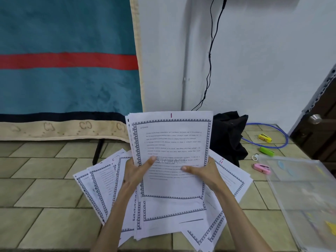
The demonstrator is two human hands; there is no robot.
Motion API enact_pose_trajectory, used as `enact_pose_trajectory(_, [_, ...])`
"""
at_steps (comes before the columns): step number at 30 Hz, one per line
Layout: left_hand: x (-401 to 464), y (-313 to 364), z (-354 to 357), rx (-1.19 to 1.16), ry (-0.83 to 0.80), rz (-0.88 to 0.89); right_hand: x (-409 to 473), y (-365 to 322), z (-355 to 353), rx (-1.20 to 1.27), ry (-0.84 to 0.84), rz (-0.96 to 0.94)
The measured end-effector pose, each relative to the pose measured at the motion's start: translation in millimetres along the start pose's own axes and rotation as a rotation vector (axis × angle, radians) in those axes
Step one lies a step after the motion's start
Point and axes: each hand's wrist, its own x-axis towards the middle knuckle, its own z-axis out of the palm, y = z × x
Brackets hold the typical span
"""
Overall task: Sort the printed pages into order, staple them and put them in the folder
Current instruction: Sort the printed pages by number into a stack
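Observation:
I hold a stack of printed pages [172, 142] upright above the floor; its top sheet has a grey patterned border, a "STORAGE" watermark and a red mark at the top edge. My left hand [138, 170] grips the stack's left edge with the thumb on the front. On the right edge my right hand [201, 171] grips it the same way. More bordered pages [101, 182] lie fanned out on the tiled floor beneath. A clear plastic folder [305, 193] lies at the right. A pink stapler [262, 168] sits just left of the folder.
A yellow stapler [265, 138] and a green one [267, 151] lie at the back right inside a blue hoop [285, 140]. A black bag [229, 135] sits behind the pages. A teal blanket [63, 70] hangs at the left; a door [320, 128] stands at the right.

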Motion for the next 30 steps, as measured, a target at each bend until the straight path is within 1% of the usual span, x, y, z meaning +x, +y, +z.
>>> enact_pose_trajectory(4, [-2.0, -1.7, -2.0, -0.036, 0.074, -0.018, -0.2, -4.5, -6.2, 0.026, -0.033, -0.023])
enact_pose_trajectory(9, [-0.9, 5.2, -2.5, -0.014, 0.032, 0.053, 3.3, -16.9, -6.1, 0.059, -0.060, -0.078])
enact_pose_trajectory(12, [-4.0, 8.3, 4.5, -0.068, 0.119, 0.074, 5.5, -20.9, -2.1, 0.050, -0.031, -0.121])
enact_pose_trajectory(14, [-6.9, 6.1, 8.7, -0.073, 0.135, 0.091, 4.7, -17.5, -1.9, 0.033, -0.032, -0.130])
enact_pose_trajectory(19, [-6.5, -6.3, 8.8, -0.057, 0.033, 0.016, 4.5, 6.6, -5.2, -0.031, 0.005, -0.056])
enact_pose_trajectory(24, [-2.2, -19.7, 11.7, -0.023, 0.085, -0.013, 5.7, 24.1, -4.2, -0.048, 0.032, 0.000])
enact_pose_trajectory(28, [0.3, -36.1, 9.4, 0.008, 0.065, -0.141, 4.8, 44.7, -5.6, -0.116, -0.017, 0.104])
enact_pose_trajectory(30, [-1.8, -44.4, 8.8, 0.021, 0.043, -0.173, 3.7, 56.2, -6.9, -0.146, -0.038, 0.157])
